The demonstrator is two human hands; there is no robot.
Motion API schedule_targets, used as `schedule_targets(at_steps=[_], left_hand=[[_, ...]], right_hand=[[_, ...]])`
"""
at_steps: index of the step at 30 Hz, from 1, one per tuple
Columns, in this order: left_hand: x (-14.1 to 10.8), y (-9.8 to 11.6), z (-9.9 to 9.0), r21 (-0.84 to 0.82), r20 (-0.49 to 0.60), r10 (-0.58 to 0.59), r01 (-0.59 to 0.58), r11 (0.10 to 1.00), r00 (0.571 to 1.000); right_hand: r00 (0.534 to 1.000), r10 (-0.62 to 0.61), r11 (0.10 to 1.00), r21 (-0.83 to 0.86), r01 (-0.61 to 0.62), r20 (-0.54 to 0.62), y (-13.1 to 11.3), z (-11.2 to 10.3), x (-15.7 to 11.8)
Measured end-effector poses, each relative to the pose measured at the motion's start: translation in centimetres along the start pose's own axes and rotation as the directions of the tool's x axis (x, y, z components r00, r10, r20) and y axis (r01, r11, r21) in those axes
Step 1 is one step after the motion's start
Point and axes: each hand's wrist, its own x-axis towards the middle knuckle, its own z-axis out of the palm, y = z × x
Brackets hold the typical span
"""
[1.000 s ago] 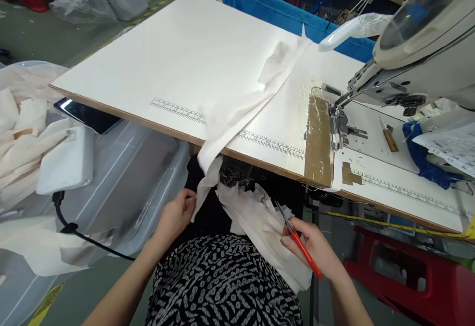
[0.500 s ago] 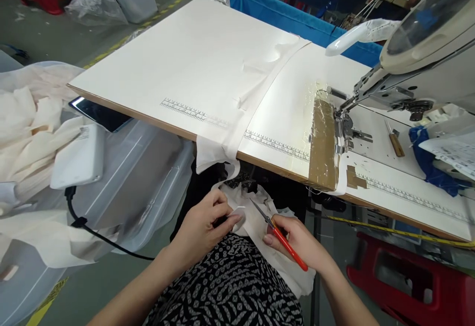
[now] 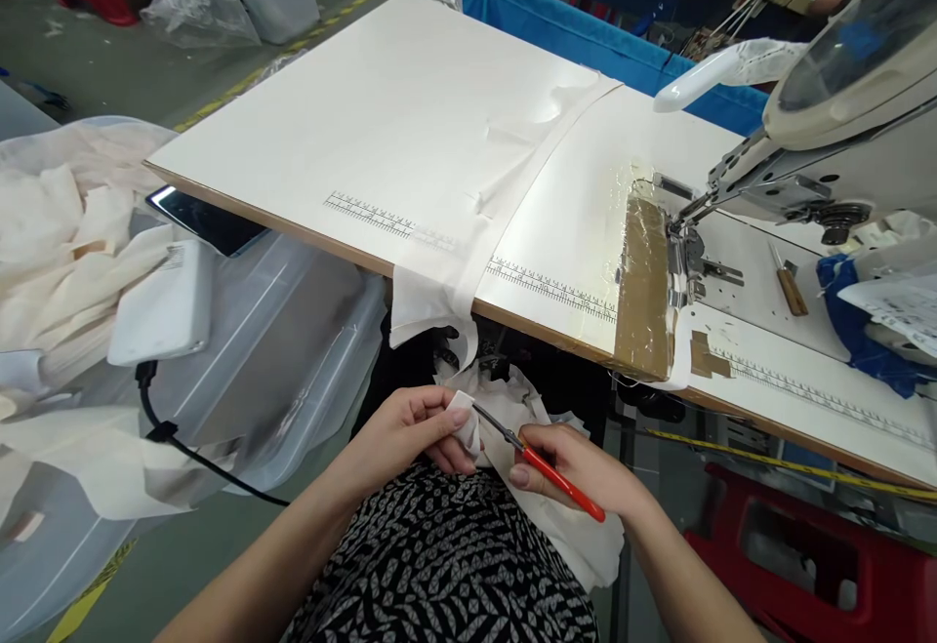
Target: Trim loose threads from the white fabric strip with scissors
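Between the thumb and fingers of my left hand is pinched a folded edge of white fabric. My right hand is closed round the red handles of a pair of scissors. Their metal blades point up and left, with the tips at the fabric edge by my left fingertips; whether they touch it I cannot tell. More pale cloth hangs over my lap beneath both hands. A thin white fabric piece lies across the white table and droops over its front edge.
A sewing machine stands at the right of the white table. An awl lies beside it. At left, a plastic bin bears a white power bank and cloth. A red stool is at lower right.
My left hand has turned and lifted the fabric edge a little. The scissors have moved left and up, their tips now beside that edge. The view has shifted slightly.
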Motion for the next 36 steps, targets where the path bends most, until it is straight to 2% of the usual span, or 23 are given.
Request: schedule_targets(at_steps=[7,14,23,31,36], left_hand=[[0.1,-0.4,-0.5,-0.031,0.019,-0.004,0.004,1.0,1.0],[0.2,-0.3,-0.5,-0.008,0.035,-0.028,0.029,1.0,0.999],[0.3,-0.6,-0.8,-0.026,0.061,-0.02,0.022,0.999,0.998],[0.5,-0.6,-0.7,-0.049,0.081,-0.037,0.041,0.998,0.996],[0.3,-0.5,-0.8,-0.048,0.094,-0.043,0.047,0.998,0.995]], right_hand=[[0.999,0.031,0.999,-0.016,-0.031,0.024,-0.1,-0.3,0.3],[0.997,0.04,0.972,-0.227,-0.055,-0.068,-0.4,-0.1,0.4],[0.983,0.046,0.966,-0.245,-0.089,-0.178,-0.2,0.9,0.2],[0.981,0.041,0.92,-0.376,-0.112,-0.19,-0.8,0.5,0.2],[0.982,0.04,0.915,-0.389,-0.11,-0.185,-1.5,0.4,0.4]])
